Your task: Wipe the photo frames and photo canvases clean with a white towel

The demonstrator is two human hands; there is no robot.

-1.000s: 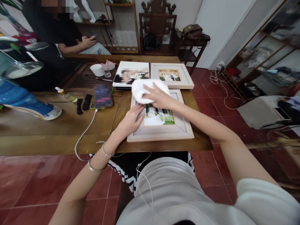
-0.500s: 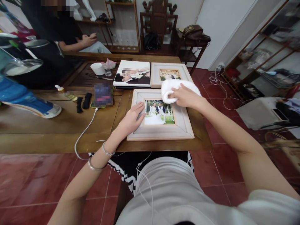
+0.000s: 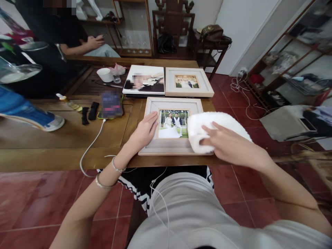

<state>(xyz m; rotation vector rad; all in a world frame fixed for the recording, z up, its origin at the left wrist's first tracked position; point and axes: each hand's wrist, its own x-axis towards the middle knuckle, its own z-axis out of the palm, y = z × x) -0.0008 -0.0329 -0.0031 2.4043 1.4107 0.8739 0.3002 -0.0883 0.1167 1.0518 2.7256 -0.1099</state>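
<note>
- Head camera view, nearest first: somebody in a pale grey short-sleeved shirt (image 3: pixel 186 204) is at a long brown wooden table (image 3: pixel 114 152).
- Left hand (image 3: pixel 145 129): laid flat, fingers together, on the left border of a square, pale wooden picture frame with a light grey inner border (image 3: pixel 168 147). It grasps nothing; I take it to be steadying.
- Right hand (image 3: pixel 227 140): bent fingers gathered over a thick, fluffy white cloth (image 3: pixel 203 121), one digit tucked into its folded edge. The palm side is hidden from me.
- That frame lies flat near the table's front edge, photo upward. The cloth covers much of its right border, reaches the photo's right edge and spreads out past the frame's side; how firmly it presses, I can't tell.
- Looks like wiping to me, with the right border in hand. Another pass would call for a steady left hand and a light, even stroke, without nudging the frame off the edge.
- Just behind: a second pale wooden frame (image 3: pixel 192 93), and beside it, to the left, a white-edged photo panel (image 3: pixel 155 74).
- Farther off, another person in a black top (image 3: pixel 67 31), and a dark carved wooden chair (image 3: pixel 172 20) bearing a black bag (image 3: pixel 166 45).
</note>
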